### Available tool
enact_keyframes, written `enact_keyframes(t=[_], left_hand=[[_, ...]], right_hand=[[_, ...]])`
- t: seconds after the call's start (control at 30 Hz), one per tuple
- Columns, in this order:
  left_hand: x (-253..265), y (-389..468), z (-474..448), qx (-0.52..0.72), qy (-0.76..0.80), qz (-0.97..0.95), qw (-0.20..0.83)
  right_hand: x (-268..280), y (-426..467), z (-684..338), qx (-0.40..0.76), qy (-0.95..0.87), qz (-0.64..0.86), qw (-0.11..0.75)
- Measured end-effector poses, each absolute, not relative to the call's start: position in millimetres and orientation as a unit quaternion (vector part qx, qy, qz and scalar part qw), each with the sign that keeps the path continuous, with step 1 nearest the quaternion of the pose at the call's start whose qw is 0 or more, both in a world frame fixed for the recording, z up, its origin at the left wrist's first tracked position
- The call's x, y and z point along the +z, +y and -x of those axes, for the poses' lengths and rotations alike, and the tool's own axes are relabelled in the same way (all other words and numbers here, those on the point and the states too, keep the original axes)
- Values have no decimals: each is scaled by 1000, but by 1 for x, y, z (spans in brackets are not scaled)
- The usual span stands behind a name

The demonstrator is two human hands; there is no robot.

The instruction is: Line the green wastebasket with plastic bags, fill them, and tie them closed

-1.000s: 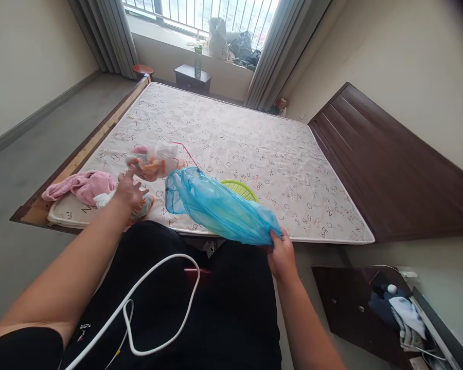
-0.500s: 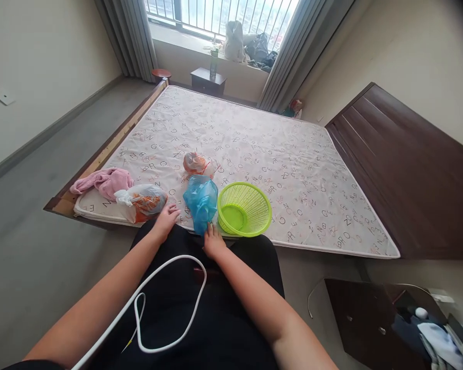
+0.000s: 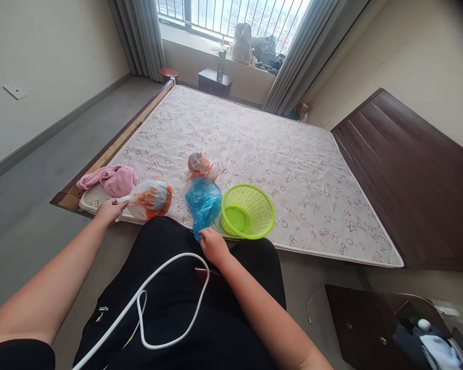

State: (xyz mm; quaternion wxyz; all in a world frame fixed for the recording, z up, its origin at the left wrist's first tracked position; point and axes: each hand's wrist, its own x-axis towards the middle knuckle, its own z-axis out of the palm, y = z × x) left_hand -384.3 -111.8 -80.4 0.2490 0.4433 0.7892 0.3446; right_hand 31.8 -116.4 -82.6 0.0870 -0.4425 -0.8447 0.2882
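Observation:
My left hand [image 3: 110, 211] is closed on the knotted end of a white plastic bag [image 3: 151, 199] with orange print, which rests on the near edge of the mattress. A blue plastic bag [image 3: 203, 200] lies to its right, and my right hand [image 3: 215, 246] pinches the lower end of it. Just right of the blue bag, a green plastic basket [image 3: 249, 211] stands tilted, with nothing in it. Beyond the blue bag sits a smaller orange-and-clear plastic bag [image 3: 199, 164]; its contents cannot be made out. A pink cloth [image 3: 118, 180] lies crumpled beyond my left hand.
The letter-printed mattress [image 3: 254, 139] spans the bed, with a dark headboard [image 3: 405, 180] at right. A white cable [image 3: 170, 255] loops over my lap. A dark nightstand [image 3: 351, 318] with things on it stands at lower right. A small table [image 3: 216, 79] stands near the window.
My left hand has moved left from the white bag's right side and taken hold of its knotted end. My right hand has closed on the blue bag's lower end, drawing it slightly nearer.

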Motion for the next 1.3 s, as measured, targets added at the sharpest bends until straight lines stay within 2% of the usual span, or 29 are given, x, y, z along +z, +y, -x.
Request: enact_keyframes(t=[0.1,0.2,0.23,0.3,0.37,0.43,0.5,0.6,0.63,0.7,0.77,0.8,0.93,1.0,1.13,1.3], left_hand=[[-47,-111,341,303,814,-441,226],[0,-123,275,370,729,-565,111],[15,-129,254,389,695,-592,125],[43,-141,222,414,637,-606,235],[66,-151,206,427,564,-602,371],[82,-158,201,447,521,-588,427],[90,-162,203,509,554,-572,327],[87,-166,204,624,606,-489,65],[83,-167,201,632,613,-471,56],[71,-168,193,593,621,-478,183],[61,-169,180,498,619,-507,336],[57,-169,174,462,618,-512,376],[55,-164,157,428,636,-473,433],[57,-159,155,418,624,-457,476],[58,-151,154,430,592,-453,509],[55,-153,158,529,578,-358,507]], right_hand=[[-49,-111,-25,290,-834,396,250],[-11,-105,-9,291,-833,326,340],[0,-103,-3,299,-837,299,348],[13,-101,7,327,-830,276,357],[16,-99,11,374,-789,312,375],[14,-97,8,430,-720,374,396],[12,-96,0,480,-658,411,410],[15,-98,-15,521,-599,423,437],[18,-100,-18,526,-588,428,441],[25,-106,-22,523,-584,442,435],[30,-112,-21,516,-614,438,407],[31,-114,-21,516,-636,421,390],[34,-112,-26,588,-671,297,341],[36,-104,-34,611,-665,290,316],[46,-88,-55,524,-724,349,279],[53,-75,-78,389,-759,447,269]])
